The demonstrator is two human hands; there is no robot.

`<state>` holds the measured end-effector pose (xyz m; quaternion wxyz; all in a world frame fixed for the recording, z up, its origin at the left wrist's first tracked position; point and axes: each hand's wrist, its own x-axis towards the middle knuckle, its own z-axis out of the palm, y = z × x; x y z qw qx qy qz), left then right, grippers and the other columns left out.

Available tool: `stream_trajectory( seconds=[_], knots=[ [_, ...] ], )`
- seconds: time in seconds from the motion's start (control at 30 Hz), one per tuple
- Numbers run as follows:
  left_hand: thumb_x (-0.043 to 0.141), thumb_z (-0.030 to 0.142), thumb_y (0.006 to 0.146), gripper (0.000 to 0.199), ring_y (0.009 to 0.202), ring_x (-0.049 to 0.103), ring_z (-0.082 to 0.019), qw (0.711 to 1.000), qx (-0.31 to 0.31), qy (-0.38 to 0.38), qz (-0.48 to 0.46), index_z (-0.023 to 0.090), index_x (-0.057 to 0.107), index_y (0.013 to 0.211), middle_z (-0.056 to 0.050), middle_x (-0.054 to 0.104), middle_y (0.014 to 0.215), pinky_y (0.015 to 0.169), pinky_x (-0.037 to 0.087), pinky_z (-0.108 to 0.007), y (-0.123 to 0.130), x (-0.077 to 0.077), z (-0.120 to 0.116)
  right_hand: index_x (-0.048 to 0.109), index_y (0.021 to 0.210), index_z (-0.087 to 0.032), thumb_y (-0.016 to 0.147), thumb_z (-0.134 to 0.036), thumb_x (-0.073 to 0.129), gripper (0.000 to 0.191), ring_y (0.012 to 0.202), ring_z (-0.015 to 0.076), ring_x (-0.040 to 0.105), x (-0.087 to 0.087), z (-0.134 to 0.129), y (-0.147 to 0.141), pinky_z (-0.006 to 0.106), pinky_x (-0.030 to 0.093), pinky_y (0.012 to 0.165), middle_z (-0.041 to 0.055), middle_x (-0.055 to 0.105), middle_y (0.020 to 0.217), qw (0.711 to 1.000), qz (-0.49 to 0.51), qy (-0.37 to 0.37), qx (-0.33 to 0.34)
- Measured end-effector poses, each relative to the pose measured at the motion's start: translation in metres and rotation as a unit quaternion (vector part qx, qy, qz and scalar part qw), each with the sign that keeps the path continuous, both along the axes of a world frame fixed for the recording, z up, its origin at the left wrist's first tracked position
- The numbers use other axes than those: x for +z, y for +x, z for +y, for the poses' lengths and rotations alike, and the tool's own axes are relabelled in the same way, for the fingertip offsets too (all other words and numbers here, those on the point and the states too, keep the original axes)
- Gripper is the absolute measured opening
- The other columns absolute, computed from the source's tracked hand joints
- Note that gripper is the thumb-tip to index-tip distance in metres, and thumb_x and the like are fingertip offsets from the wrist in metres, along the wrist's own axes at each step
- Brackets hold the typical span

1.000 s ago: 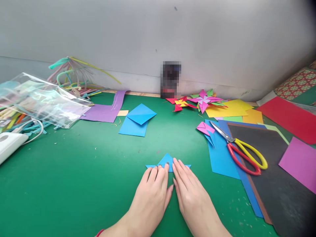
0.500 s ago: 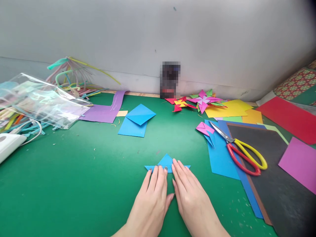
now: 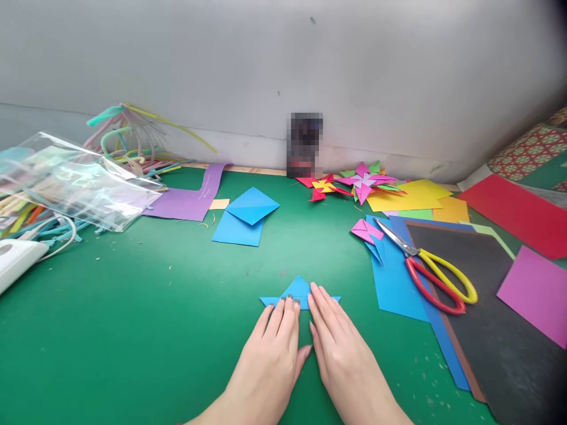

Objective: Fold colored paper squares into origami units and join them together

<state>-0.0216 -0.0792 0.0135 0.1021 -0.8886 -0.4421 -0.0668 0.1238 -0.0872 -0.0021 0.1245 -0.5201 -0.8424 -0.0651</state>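
A small folded sheet of blue origami paper (image 3: 298, 287) lies flat on the green table, its peak pointing away from me and a narrow folded strip along its near side. My left hand (image 3: 271, 348) rests palm down with fingers stretched out, the fingertips pressing on the strip's left and middle part. Beside it, my right hand (image 3: 339, 342) lies flat with its fingers along the right part of the paper, hiding some of it. Farther back lie two more blue papers, a folded one (image 3: 253, 206) overlapping a flat one (image 3: 239, 229).
Scissors (image 3: 427, 271) with red and yellow handles lie on stacked paper sheets (image 3: 482, 283) at right. Folded paper stars (image 3: 363, 182) sit near the wall. A clear plastic bag (image 3: 88, 183), pipe cleaners (image 3: 133, 147), purple paper (image 3: 181, 202) and a white device (image 3: 22, 260) are at left.
My left hand's fingertips have shifted very slightly up on the blue paper. My right hand and the paper stay almost where they were.
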Motion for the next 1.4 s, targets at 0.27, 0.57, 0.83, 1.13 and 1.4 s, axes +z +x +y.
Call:
stream_trajectory(
  seconds=[0.27, 0.57, 0.83, 1.13, 1.4],
  knots=[
    [0.033, 0.032, 0.088, 0.042, 0.111, 0.047, -0.024, 1.000, 0.006, -0.001, 0.006, 0.007, 0.051, 0.117, -0.013, 0.053, 0.120, 0.089, 0.042, -0.036, 0.0015, 0.0019, -0.0006, 0.041, 0.125, -0.002, 0.086, -0.013, 0.037, 0.041, 0.127, 0.0300, 0.020, 0.0024, 0.0008, -0.0007, 0.046, 0.037, 0.096, 0.0187, 0.027, 0.138, 1.000, 0.010, 0.003, -0.004],
    [0.030, 0.030, 0.089, 0.042, 0.107, 0.052, -0.023, 1.000, 0.001, 0.023, 0.018, 0.007, 0.054, 0.114, -0.012, 0.056, 0.116, 0.088, 0.043, -0.034, 0.0021, 0.0021, -0.0013, 0.035, 0.129, -0.005, 0.087, -0.017, 0.037, 0.044, 0.128, 0.0277, 0.020, 0.0051, 0.0019, -0.0008, 0.044, 0.038, 0.096, 0.0152, 0.028, 0.138, 1.000, -0.004, 0.000, -0.004],
    [0.033, 0.028, 0.088, 0.040, 0.105, 0.053, -0.023, 0.999, -0.005, 0.036, 0.021, 0.004, 0.057, 0.109, -0.015, 0.058, 0.113, 0.091, 0.041, -0.035, 0.0031, 0.0033, -0.0025, 0.040, 0.125, -0.002, 0.087, -0.018, 0.038, 0.042, 0.126, 0.0296, 0.024, 0.0051, 0.0019, 0.0001, 0.044, 0.038, 0.095, 0.0191, 0.032, 0.136, 1.000, -0.019, 0.015, -0.006],
    [0.040, 0.030, 0.085, 0.037, 0.096, 0.056, -0.022, 0.999, 0.011, 0.044, 0.007, 0.006, 0.060, 0.104, -0.011, 0.063, 0.100, 0.094, 0.038, -0.037, 0.0046, 0.0067, -0.0017, 0.051, 0.115, -0.005, 0.088, -0.020, 0.034, 0.035, 0.111, 0.0286, 0.046, 0.0094, 0.0020, -0.0015, 0.045, 0.043, 0.088, 0.0189, 0.056, 0.110, 0.998, 0.004, 0.058, -0.016],
    [0.039, 0.028, 0.085, 0.035, 0.097, 0.056, -0.022, 0.997, 0.017, 0.073, 0.005, 0.006, 0.060, 0.104, -0.012, 0.062, 0.105, 0.093, 0.037, -0.035, 0.0055, -0.0003, -0.0080, 0.048, 0.119, -0.005, 0.087, -0.017, 0.036, 0.036, 0.103, 0.0259, 0.051, 0.0047, 0.0000, -0.0033, 0.044, 0.039, 0.091, 0.0150, 0.061, 0.102, 0.999, -0.009, 0.037, -0.015]
  ],
)
